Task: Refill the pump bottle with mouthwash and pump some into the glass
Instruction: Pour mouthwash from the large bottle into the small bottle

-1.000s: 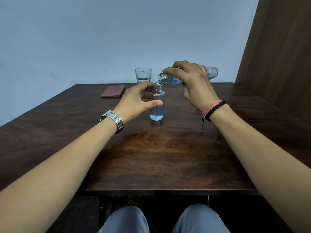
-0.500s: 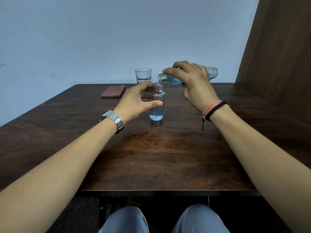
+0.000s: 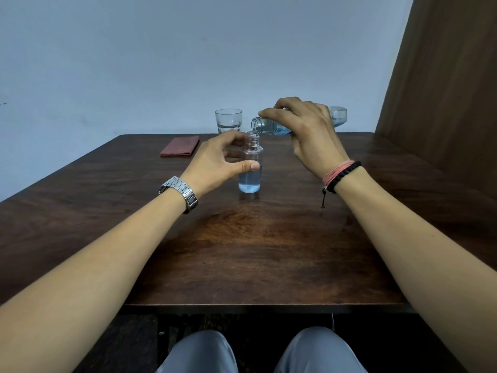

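- Two bottle mouths, one over the other, are what my pour depends on: the pump bottle (image 3: 250, 168) stands upright with its cap off near the middle of the table (image 3: 269, 251), and the mouthwash bottle (image 3: 271, 127) lies almost level above it, its open neck just over the small bottle's neck.
- Its long axis runs from the table's far right side toward the centre, base raised slightly to the right, so the blue liquid pools toward the neck.
- My right hand (image 3: 309, 133) is curled over the top of the mouthwash bottle, fingers wrapped round its body.
- My left hand (image 3: 217, 162) steadies the pump bottle, thumb on its near side and fingers curved behind its shoulder.
- Blue liquid fills roughly the lower third of the pump bottle; I judge the refill unfinished, and any sideways drift would spill.
- Beyond it the glass (image 3: 228, 121) stands by the far edge, nearer my left hand.
- Toward the far left corner lies a folded red cloth (image 3: 180, 147); I see no pump head.
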